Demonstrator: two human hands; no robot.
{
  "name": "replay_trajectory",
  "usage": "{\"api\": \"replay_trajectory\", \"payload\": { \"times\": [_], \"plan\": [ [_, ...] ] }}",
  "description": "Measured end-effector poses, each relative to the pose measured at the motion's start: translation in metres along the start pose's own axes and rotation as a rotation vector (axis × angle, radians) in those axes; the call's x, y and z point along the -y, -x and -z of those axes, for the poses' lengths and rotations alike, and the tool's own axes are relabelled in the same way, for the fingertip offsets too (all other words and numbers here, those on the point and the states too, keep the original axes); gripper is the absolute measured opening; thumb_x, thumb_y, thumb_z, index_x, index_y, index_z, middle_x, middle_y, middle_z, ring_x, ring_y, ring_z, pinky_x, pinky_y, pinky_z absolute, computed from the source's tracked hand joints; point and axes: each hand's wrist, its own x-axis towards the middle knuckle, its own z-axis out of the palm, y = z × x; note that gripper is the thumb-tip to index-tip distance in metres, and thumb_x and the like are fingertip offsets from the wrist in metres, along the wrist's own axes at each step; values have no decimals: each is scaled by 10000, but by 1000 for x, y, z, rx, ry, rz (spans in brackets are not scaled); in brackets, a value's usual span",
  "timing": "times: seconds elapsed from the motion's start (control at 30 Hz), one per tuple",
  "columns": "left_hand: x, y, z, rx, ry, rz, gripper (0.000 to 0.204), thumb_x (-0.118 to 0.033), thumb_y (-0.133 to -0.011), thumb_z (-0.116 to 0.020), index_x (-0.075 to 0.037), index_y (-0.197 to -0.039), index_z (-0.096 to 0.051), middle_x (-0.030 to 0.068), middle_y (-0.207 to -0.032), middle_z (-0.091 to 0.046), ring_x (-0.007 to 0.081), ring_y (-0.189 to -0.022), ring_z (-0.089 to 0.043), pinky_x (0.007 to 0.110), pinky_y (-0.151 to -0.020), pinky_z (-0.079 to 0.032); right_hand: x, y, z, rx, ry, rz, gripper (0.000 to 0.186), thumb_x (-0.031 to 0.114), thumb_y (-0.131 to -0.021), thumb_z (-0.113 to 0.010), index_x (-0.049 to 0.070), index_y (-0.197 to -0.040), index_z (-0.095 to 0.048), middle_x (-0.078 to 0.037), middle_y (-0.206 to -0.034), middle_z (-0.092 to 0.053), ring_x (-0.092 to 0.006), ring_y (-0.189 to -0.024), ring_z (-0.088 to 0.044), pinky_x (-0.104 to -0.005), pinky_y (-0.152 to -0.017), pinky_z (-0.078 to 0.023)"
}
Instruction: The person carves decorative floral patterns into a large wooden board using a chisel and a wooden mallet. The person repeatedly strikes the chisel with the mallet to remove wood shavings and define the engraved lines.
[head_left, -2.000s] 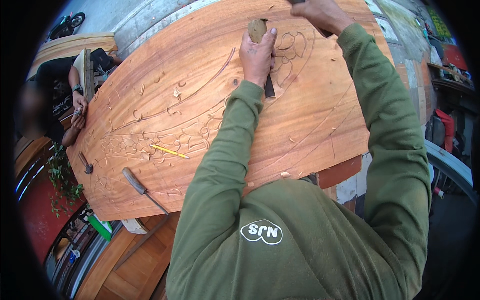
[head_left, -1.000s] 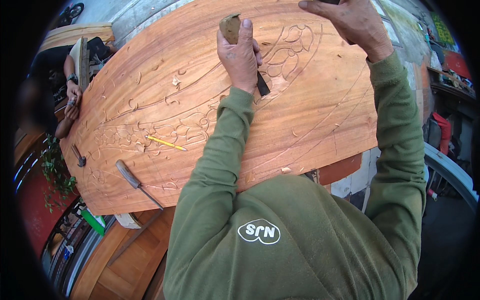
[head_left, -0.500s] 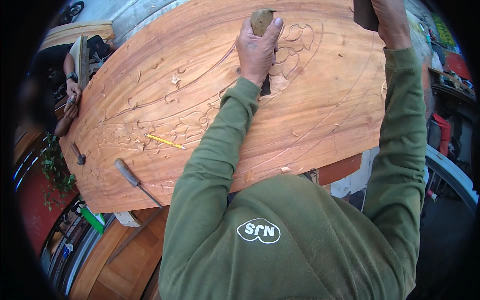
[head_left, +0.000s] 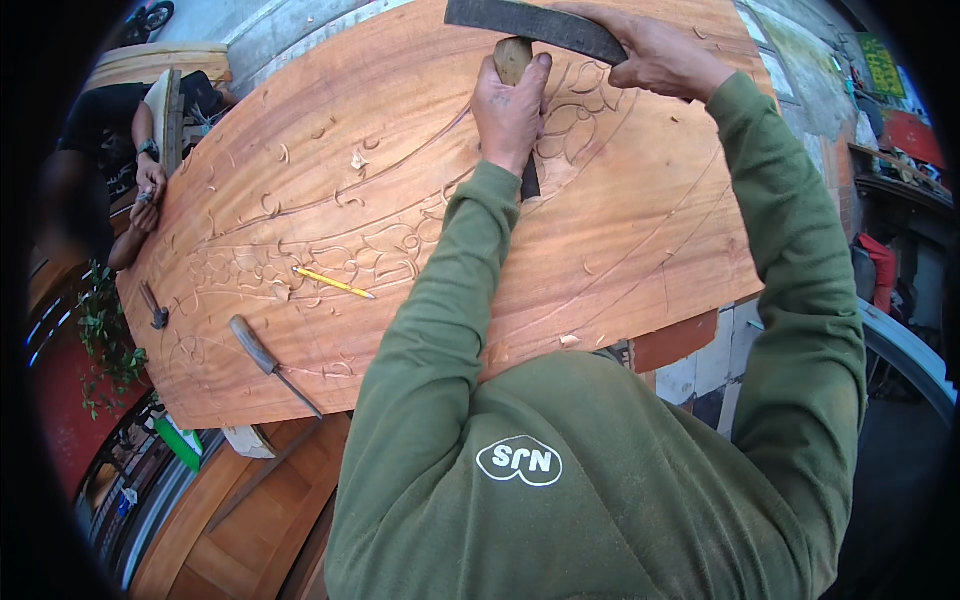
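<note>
My left hand (head_left: 508,115) is wrapped round the wooden handle of a chisel (head_left: 513,62), held upright with its dark blade pointing down beside a carved floral pattern on the large wooden panel (head_left: 620,235). My right hand (head_left: 665,55) grips the end of a dark, slightly curved bar (head_left: 530,25). The bar lies across the top of the chisel handle, touching it or just above; I cannot tell which. Curled wood shavings are scattered over the carving. A yellow pencil (head_left: 335,283) rests on the panel left of my left forearm.
Near the panel's front left edge lies a long tool with a wooden handle (head_left: 253,345), its shaft reaching past the edge. A small hammer-like tool (head_left: 154,306) sits at the far left. Another person's hands (head_left: 148,190) are at the left edge. A paneled wooden piece (head_left: 245,530) lies below.
My right hand has swung the dark bar leftward from the upper right to the top of the chisel. My left hand and the chisel have stayed nearly in place.
</note>
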Motion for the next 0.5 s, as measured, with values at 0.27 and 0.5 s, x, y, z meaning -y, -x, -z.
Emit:
{"api": "replay_trajectory", "payload": {
  "times": [0.27,0.5],
  "plan": [
    [1,4,4,6,8,9,301,-314,-1034,-783,-88,-1058,-584,10,-665,-597,78,-428,-490,240,-390,-375,22,-27,17,-97,-349,-445,875,24,-782,-758,85,-1608,-476,-248,-1380,-688,-353,-1309,-646,-445,-1108,-510],
    [-1,9,15,-71,8,-67,293,-334,-1046,-769,-111,-1031,-579,3,-656,-587,75,-423,-488,236,-378,-369,19,-38,24,-6,-133,-300,904,37,-780,-750,184,-1627,-469,-220,-1280,-725,-403,-1210,-695,-481,-1023,-553]
  ]
}}
